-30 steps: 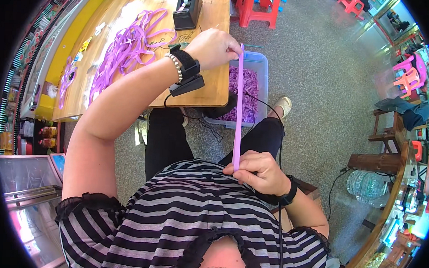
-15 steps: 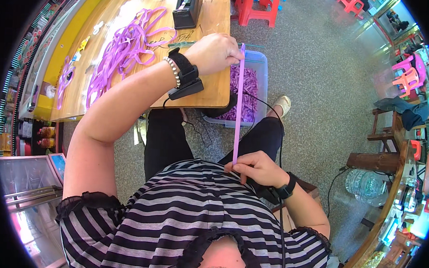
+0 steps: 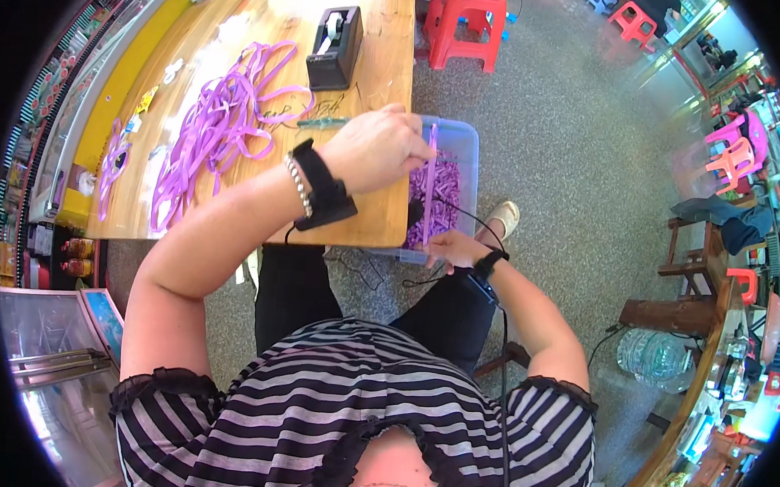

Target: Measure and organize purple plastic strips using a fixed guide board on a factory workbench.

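Note:
A narrow purple ribbon [image 3: 430, 189] is stretched lengthwise between my two hands, above the plastic bin. My left hand [image 3: 384, 147], beside the table's right edge, has its fingers closed on the far end. Closer to my body, my right hand [image 3: 455, 246] pinches the near end. Below them the translucent bin [image 3: 473, 164] holds many short purple pieces [image 3: 446, 181]. A thin green rod [image 3: 324, 122] lies on the table near my left hand. Farther left, a tangled heap of long purple ribbon [image 3: 212, 123] spreads over the wood.
The wooden table [image 3: 369, 216] is to my left, with a black tape dispenser [image 3: 336, 54] on it. A red stool [image 3: 463, 29] stands beyond the bin. At the right are a wooden chair [image 3: 703, 248] and a large clear water bottle [image 3: 655, 358]. A black cable hangs by my right arm.
My right hand has moved away from my body toward the bin, and the span of ribbon between my hands is shorter. The left hand sits slightly lower in view, still gripping its end.

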`<action>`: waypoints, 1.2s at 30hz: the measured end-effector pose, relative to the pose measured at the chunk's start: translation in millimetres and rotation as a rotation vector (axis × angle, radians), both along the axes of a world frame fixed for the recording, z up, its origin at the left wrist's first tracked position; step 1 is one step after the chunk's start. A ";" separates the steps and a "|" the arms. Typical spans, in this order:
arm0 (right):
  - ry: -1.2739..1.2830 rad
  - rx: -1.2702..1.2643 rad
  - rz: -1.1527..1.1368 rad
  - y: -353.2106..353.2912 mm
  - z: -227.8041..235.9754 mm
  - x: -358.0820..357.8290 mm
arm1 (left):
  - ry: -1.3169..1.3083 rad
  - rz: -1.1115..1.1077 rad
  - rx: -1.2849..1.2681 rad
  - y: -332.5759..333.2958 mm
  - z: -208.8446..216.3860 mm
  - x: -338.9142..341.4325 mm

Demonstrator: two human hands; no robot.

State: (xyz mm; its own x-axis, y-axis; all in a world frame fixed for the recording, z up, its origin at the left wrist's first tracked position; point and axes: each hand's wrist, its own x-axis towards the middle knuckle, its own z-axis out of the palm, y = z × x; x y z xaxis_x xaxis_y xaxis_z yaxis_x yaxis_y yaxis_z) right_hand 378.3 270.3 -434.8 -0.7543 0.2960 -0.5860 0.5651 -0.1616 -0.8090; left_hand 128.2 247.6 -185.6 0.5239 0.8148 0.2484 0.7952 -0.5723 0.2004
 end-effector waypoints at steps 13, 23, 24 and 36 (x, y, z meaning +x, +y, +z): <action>0.118 0.432 -0.037 234.6 67.8 -117.5 | -0.070 -0.006 -0.041 -5.0 0.1 -3.3; 0.370 0.272 -0.306 266.3 160.1 -111.7 | -0.089 0.009 -0.082 -2.8 2.3 -4.4; 0.354 0.249 -0.324 262.7 166.7 -109.1 | -0.098 0.015 -0.087 -3.7 1.6 -5.2; 0.441 0.374 -0.317 246.5 227.5 -120.1 | -0.129 0.014 -0.050 -3.4 -3.1 -6.9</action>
